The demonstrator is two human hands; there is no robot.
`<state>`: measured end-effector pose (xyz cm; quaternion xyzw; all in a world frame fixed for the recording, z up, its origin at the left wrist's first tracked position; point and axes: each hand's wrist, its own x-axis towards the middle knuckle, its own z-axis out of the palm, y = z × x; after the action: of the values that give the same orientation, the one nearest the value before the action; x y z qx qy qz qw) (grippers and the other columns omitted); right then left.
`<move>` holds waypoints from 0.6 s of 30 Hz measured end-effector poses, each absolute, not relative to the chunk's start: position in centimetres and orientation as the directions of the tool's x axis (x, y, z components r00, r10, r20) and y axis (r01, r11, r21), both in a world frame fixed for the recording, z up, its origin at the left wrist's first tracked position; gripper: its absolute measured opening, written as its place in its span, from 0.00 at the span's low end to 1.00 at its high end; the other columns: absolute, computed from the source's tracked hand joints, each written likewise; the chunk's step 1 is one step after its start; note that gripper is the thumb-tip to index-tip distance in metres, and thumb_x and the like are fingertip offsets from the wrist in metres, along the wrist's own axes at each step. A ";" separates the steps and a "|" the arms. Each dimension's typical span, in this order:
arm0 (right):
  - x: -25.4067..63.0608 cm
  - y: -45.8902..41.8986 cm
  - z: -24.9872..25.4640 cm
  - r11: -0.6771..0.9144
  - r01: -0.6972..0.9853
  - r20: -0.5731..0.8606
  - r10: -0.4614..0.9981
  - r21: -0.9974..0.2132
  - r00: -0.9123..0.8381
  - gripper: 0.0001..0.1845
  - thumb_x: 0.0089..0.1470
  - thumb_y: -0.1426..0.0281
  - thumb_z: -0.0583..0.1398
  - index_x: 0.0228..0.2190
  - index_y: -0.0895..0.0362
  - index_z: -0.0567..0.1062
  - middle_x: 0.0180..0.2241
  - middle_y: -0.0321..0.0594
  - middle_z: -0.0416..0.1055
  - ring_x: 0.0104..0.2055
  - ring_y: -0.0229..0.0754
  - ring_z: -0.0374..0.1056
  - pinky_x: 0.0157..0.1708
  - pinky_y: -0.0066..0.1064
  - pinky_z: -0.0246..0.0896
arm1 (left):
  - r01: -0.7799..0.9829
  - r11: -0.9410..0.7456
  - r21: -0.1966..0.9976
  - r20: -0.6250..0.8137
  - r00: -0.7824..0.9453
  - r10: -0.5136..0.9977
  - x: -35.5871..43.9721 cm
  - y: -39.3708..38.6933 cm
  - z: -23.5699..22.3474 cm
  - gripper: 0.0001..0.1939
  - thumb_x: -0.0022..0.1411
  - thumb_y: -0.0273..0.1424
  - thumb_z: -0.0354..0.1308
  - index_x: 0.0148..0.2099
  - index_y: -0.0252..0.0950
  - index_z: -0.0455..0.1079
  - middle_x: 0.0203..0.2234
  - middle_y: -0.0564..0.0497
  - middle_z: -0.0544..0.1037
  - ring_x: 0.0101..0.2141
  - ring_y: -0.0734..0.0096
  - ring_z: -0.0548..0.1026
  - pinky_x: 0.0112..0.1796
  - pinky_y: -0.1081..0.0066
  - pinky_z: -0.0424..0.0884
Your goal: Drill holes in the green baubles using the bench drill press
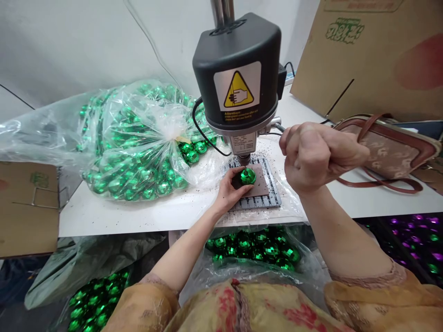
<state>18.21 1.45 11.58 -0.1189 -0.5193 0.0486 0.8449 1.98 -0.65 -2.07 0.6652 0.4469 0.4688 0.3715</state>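
Observation:
A shiny green faceted ball (248, 176) sits on a brown pad (262, 184) over the slotted base plate (275, 196) of a small bench drill press (238, 50). My left hand (231, 188) holds that ball from its left side, thumb in front and fingers behind. The drill's chuck (244, 159) is directly above, and its bit comes down to the top of the ball. To the right, my right hand (309, 154) is closed in a fist around the press lever (278, 125); most of the lever is hidden by the hand.
A tied clear bag of green balls (134, 143) lies left on the white table (114, 216). Below the front edge hangs an open bag of green balls (256, 249). A handbag (391, 152) and a cardboard box (374, 60) stand right. Dark shavings surround the base plate.

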 end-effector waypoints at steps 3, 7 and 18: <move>18.2 1.4 11.3 0.970 0.048 0.867 0.191 -0.239 0.460 0.32 0.55 0.71 0.60 0.15 0.58 0.43 0.13 0.29 0.41 0.14 0.28 0.44 0.15 0.29 0.43 | 0.242 -0.326 0.914 0.291 0.167 0.942 1.9 -0.6 -2.2 0.31 0.54 0.41 0.72 0.56 0.38 0.68 0.52 0.42 0.77 0.53 0.55 0.76 0.56 0.52 0.72; 18.4 1.6 11.1 0.987 0.020 0.894 0.134 -0.157 0.427 0.30 0.54 0.73 0.60 0.15 0.58 0.43 0.12 0.29 0.41 0.13 0.28 0.44 0.14 0.30 0.42 | 0.241 -0.333 0.912 0.298 0.170 0.939 1.9 -0.6 -2.3 0.31 0.54 0.41 0.72 0.56 0.38 0.67 0.53 0.42 0.77 0.53 0.55 0.76 0.57 0.53 0.71; 19.1 0.3 10.6 0.958 0.060 0.917 0.247 -0.279 0.314 0.30 0.56 0.70 0.59 0.13 0.58 0.47 0.12 0.29 0.45 0.13 0.29 0.45 0.16 0.31 0.49 | 0.220 -0.313 0.924 0.283 0.158 0.946 2.1 -0.8 -1.9 0.30 0.54 0.40 0.72 0.55 0.37 0.67 0.51 0.42 0.78 0.52 0.55 0.77 0.55 0.53 0.72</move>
<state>19.12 0.25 10.60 -0.1317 -0.5827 0.0586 0.7998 2.08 -0.82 -1.93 0.6574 0.4434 0.4736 0.3832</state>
